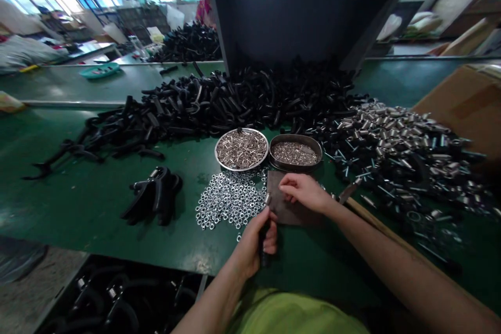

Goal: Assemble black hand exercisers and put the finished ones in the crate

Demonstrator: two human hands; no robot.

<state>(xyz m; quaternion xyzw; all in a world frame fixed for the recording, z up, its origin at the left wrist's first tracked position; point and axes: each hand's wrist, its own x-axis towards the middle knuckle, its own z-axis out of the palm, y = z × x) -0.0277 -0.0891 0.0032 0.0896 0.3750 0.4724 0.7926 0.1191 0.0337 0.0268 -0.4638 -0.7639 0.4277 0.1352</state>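
My left hand [254, 240] is wrapped round a black handle [264, 258] with a silver metal piece [268, 199] at its upper end. Just right of it, my right hand [301, 191] hovers over a dark flat plate [287, 214], its fingers curled in a pinch. Whatever sits between those fingertips is hidden or too small to make out. Loose silver nuts [230, 201] are spread on the table left of my hands. Behind them stand a round dish [216, 159] of small pins and an oval tin [321, 152] of tiny metal parts.
Black curved handles [235, 99] are heaped across the back below a tilted grey bin [313, 10]. Silver cylinders [391, 130] and screws lie piled at right near a cardboard box [465, 104]. A few assembled handles [156, 195] rest at left. Another person [204, 8] is in the background.
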